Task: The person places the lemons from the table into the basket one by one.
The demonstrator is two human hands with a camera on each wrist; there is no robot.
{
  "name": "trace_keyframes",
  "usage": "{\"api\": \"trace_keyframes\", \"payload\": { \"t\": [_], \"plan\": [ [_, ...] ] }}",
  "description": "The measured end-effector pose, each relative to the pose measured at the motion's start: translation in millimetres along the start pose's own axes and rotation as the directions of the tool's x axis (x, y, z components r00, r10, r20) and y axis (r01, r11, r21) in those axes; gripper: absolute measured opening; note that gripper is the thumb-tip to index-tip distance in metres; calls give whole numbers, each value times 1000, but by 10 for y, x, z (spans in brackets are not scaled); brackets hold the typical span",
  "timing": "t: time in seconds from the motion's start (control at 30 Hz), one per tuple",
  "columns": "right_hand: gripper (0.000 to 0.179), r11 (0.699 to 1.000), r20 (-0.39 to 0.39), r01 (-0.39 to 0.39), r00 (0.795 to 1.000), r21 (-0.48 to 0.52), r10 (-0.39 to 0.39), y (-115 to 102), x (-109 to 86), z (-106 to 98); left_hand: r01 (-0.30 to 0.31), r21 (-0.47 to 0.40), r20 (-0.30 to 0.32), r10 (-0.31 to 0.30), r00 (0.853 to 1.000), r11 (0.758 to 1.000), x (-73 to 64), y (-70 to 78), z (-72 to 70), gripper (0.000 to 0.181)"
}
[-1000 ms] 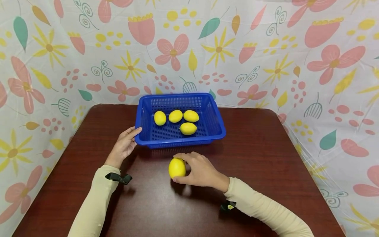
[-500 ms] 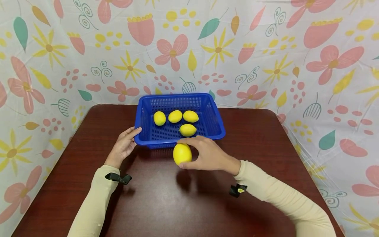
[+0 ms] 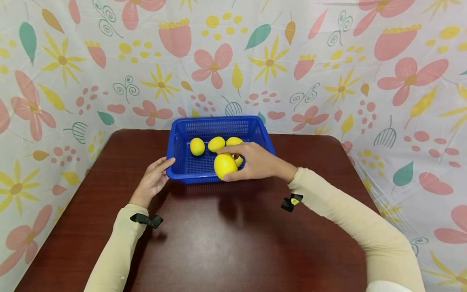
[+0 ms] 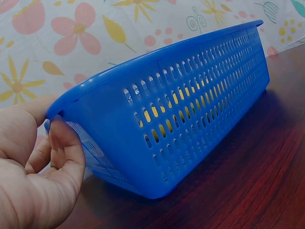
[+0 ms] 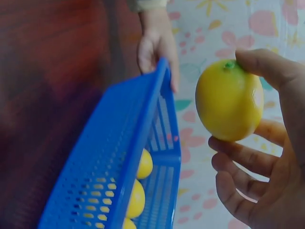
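Observation:
A yellow lemon [image 3: 224, 166] is pinched between the thumb and fingers of my right hand [image 3: 257, 162], raised over the front rim of the blue basket [image 3: 193, 177]. In the right wrist view the lemon [image 5: 228, 102] shows a green stem end near my thumb. My left hand [image 3: 153, 180] grips the basket's left rim; the left wrist view shows its fingers [image 4: 64, 143] curled under that edge. Several lemons lie inside the basket, among them a lemon [image 3: 197, 146] at the left and a lemon [image 3: 216, 144] beside it. My right hand partly hides the others.
The basket stands near the back of a dark red-brown table [image 3: 204, 243]. Behind and beside the table hangs a white flower-printed cloth [image 3: 226, 61].
My right hand has lifted the lemon off the table and carried it forward, up over the basket's front rim. My left hand stays on the basket's left rim.

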State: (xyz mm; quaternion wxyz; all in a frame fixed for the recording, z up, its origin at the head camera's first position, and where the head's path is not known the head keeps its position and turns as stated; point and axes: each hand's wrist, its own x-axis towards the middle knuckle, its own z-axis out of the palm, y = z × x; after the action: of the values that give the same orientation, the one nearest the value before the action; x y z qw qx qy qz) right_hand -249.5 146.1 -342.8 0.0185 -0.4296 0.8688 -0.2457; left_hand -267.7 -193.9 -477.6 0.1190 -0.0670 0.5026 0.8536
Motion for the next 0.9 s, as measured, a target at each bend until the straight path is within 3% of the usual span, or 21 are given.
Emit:
{"api": "trace_keyframes", "payload": {
  "t": [0.43,0.7,0.9],
  "plan": [
    [68,998,164,-12,986,54,3,398,451,-237,3,17,2,-3,1000,1000,2,8,-3,28],
    [71,998,244,-12,970,62,-4,628,693,-227,5,10,-11,-5,1000,1000,7,6,6,27],
    [73,993,303,-87,951,79,60,749,855,-179,6,22,-6,-6,1000,1000,-3,11,2,29]
  ]
}}
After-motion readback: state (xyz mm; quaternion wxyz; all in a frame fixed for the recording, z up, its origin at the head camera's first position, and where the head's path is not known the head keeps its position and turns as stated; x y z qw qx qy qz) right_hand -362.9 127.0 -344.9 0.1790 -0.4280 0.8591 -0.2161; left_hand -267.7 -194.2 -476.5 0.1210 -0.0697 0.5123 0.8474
